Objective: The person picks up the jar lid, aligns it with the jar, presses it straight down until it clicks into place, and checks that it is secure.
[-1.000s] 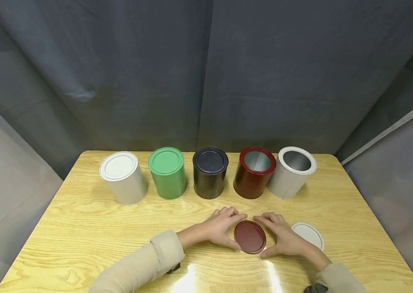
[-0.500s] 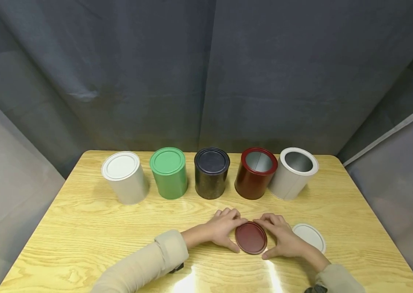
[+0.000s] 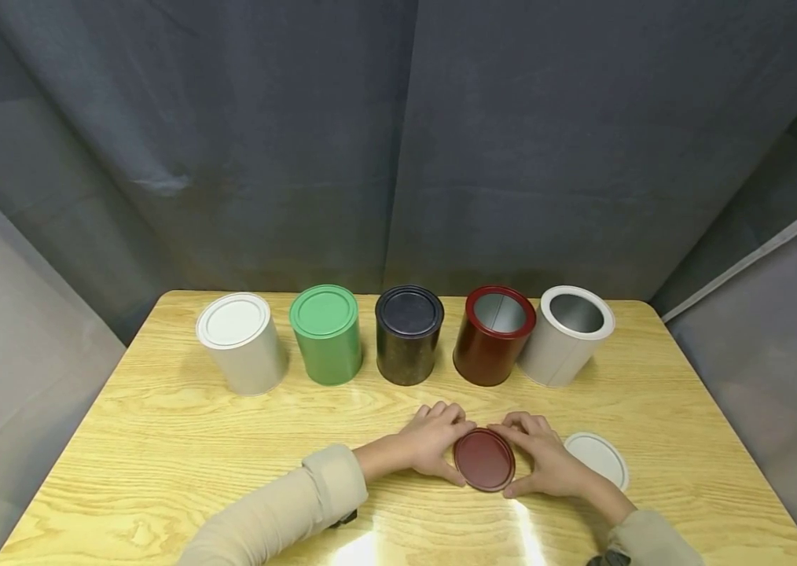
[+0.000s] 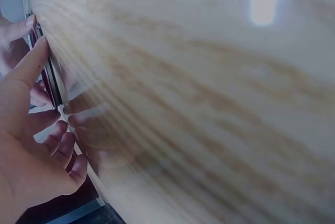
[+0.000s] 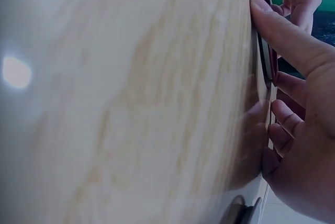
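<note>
A dark red round lid [image 3: 485, 460] lies in front of a row of cans, with a hand on each side. My left hand [image 3: 434, 444] grips its left rim between thumb and forefinger. On the right rim, the thumb and forefinger of my right hand [image 3: 540, 460] do the same. Seen edge-on, the lid [image 4: 51, 80] sits between the fingertips in the left wrist view; the right wrist view also has the lid [image 5: 267, 41] edge-on. Whether it is slightly raised off the table, I cannot tell. Behind it stands a dark red can [image 3: 486, 354], its top uncovered.
To the right stands a white can [image 3: 557, 354] without a lid, by the red one. A white lid [image 3: 598, 458] lies right of my right hand. Lidded cans line the left: black [image 3: 407, 350], green [image 3: 328, 346] and white [image 3: 246, 358]. Grey curtains [image 3: 398, 157] hang behind the table [image 3: 179, 440].
Both hands have closed in on the red lid, fingertips now at its rim. The lid and cans shift only very slightly in the view.
</note>
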The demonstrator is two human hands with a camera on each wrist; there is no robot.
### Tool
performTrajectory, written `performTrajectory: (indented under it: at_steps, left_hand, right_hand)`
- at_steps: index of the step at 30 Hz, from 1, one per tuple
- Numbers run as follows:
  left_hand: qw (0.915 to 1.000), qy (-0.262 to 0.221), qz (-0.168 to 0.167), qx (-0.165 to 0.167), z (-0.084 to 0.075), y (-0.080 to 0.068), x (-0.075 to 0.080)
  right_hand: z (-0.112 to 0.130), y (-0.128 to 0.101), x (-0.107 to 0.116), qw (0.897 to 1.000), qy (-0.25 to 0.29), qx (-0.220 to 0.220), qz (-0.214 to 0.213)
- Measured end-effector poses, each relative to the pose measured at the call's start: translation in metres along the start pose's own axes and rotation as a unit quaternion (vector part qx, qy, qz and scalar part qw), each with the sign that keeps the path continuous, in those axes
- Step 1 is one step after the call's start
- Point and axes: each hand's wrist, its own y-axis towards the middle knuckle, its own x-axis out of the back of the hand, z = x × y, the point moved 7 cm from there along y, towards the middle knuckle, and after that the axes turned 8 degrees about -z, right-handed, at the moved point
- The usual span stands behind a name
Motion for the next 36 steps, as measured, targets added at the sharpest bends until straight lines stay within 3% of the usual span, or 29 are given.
performTrajectory:
  at_steps: [10,21,36]
  left_hand:
    - [1.0,0.003,-0.002,-0.004,0.0,0.0,0.0]
    - [0.9995,-0.031,-0.009,-0.003,0.003,-0.001,0.005]
    - [0.9971,-0.047,-0.058,-0.017,0.008,-0.002,0.017]
  right_hand:
    - [0.004,0.001,0.002,1.0,0.009,0.007,-0.009]
    - [0.003,0.001,0.006,1.0,0.023,-0.003,-0.021]
    - [0.004,0.002,0.012,0.997,0.058,-0.019,-0.036]
